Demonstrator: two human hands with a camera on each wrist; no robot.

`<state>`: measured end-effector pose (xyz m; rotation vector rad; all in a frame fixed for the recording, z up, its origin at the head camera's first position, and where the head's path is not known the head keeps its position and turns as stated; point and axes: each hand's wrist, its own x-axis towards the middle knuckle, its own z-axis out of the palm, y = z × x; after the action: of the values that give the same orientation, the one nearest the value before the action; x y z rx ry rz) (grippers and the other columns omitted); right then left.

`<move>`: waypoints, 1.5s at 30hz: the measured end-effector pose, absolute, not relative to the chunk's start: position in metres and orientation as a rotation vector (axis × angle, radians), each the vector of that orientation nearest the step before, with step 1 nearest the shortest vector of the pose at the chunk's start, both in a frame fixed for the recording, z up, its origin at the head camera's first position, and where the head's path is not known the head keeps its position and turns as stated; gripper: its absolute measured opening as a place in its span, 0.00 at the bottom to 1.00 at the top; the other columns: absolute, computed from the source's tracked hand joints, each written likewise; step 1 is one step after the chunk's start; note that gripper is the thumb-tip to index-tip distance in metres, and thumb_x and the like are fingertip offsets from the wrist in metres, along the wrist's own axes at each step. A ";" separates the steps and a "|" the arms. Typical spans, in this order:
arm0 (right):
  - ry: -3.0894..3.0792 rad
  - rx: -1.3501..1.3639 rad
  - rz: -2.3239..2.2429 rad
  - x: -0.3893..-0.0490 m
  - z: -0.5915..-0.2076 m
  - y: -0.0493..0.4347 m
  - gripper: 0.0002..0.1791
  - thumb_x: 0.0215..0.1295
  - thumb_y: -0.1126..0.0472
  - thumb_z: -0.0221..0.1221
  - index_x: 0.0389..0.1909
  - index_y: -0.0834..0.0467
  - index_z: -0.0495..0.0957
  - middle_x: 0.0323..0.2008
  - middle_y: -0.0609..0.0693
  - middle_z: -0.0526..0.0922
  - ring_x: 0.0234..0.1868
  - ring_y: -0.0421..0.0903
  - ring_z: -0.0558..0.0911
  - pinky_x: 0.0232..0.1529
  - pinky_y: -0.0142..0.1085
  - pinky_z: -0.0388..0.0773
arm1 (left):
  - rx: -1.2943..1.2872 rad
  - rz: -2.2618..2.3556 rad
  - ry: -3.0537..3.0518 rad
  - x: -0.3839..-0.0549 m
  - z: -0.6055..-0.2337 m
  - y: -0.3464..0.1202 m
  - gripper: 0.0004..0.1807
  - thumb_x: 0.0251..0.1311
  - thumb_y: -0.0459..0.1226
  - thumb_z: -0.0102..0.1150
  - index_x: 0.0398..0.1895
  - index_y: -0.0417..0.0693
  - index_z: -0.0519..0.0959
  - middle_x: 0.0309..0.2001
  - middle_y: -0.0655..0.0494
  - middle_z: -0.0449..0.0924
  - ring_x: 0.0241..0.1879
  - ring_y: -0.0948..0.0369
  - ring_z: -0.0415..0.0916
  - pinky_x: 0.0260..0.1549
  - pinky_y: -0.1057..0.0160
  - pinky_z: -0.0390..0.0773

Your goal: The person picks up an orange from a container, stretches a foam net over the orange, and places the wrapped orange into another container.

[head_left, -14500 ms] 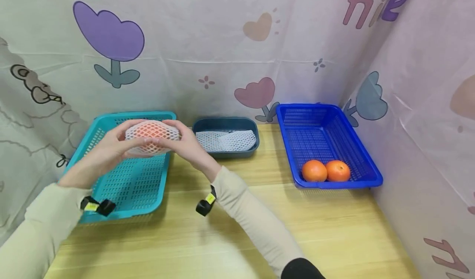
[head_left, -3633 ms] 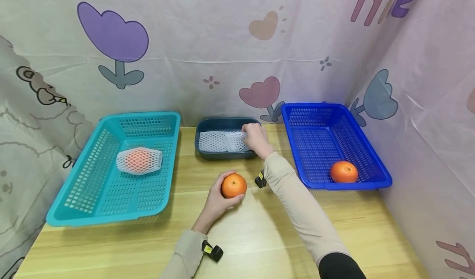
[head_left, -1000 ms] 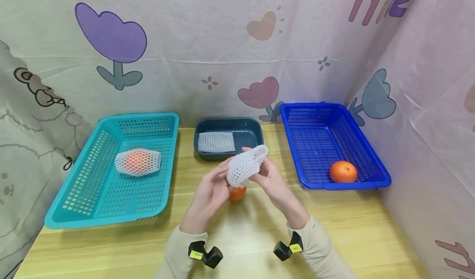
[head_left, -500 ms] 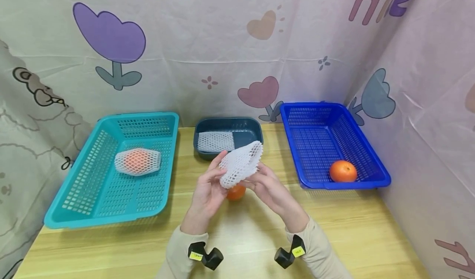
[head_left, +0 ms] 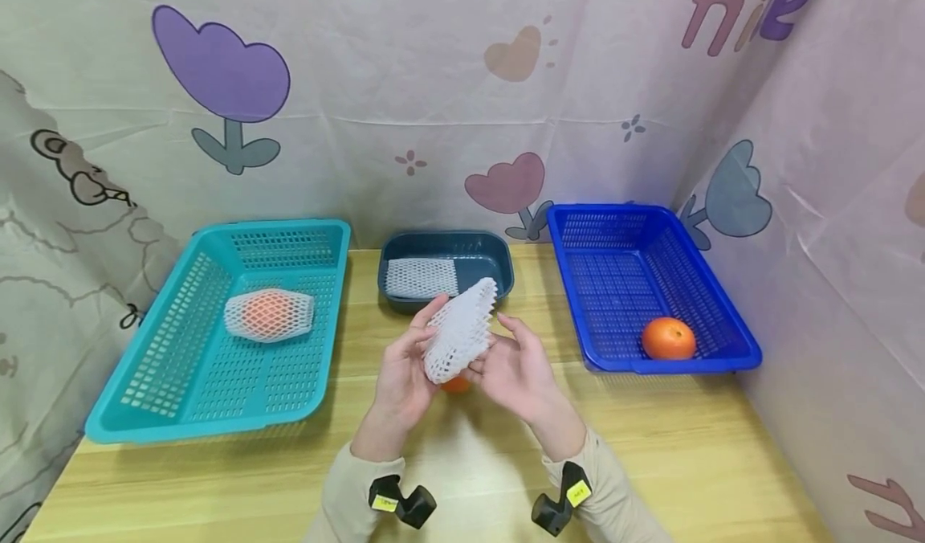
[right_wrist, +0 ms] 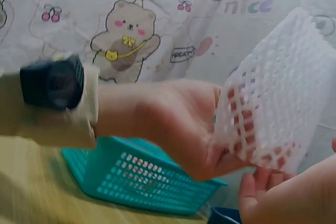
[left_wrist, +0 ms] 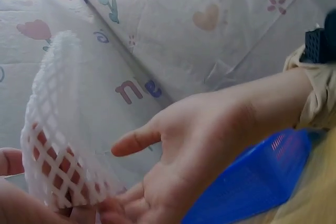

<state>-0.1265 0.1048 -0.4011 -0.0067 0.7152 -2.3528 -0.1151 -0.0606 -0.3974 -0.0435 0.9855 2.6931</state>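
White foam net slants above an orange, gripped by the left hand while the right hand, fingers relaxed, touches its lower edge, seemingly to steady something so limp.

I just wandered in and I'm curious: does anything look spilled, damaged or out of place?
Nothing looks spilled or damaged. One mild oddity: an orange fruit, apparently on the table outside any basket, mostly hidden by the white foam net in the head view, while another bare fruit sits in the blue basket.
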 end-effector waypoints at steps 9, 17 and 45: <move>0.626 0.049 -2.467 -0.125 -0.404 0.099 0.23 0.77 0.53 0.35 0.62 0.64 0.61 0.59 0.57 0.73 0.64 0.50 0.69 0.71 0.40 0.58 | -0.177 2.641 1.249 -0.119 -0.409 -0.061 0.26 0.65 0.29 0.43 0.67 0.48 0.68 0.56 0.54 0.75 0.50 0.57 0.72 0.41 0.64 0.75; 0.575 -0.062 -2.465 -0.124 -0.404 0.101 0.19 0.78 0.58 0.36 0.58 0.61 0.70 0.48 0.53 0.82 0.49 0.45 0.82 0.53 0.36 0.78 | -0.195 2.590 1.232 -0.119 -0.414 -0.065 0.14 0.66 0.32 0.41 0.51 0.48 0.73 0.43 0.56 0.80 0.42 0.61 0.77 0.41 0.66 0.77; 0.857 -0.060 -2.364 -0.140 -0.419 0.102 0.16 0.79 0.62 0.40 0.45 0.58 0.79 0.41 0.50 0.83 0.41 0.42 0.82 0.43 0.33 0.81 | -0.067 2.733 0.983 -0.126 -0.431 -0.077 0.11 0.73 0.42 0.49 0.51 0.46 0.72 0.48 0.53 0.75 0.47 0.61 0.74 0.52 0.65 0.76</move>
<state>-0.1398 0.1024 -0.4195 -0.0595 0.8574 -2.3642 -0.1262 -0.0770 -0.4312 -0.0670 0.9833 2.7329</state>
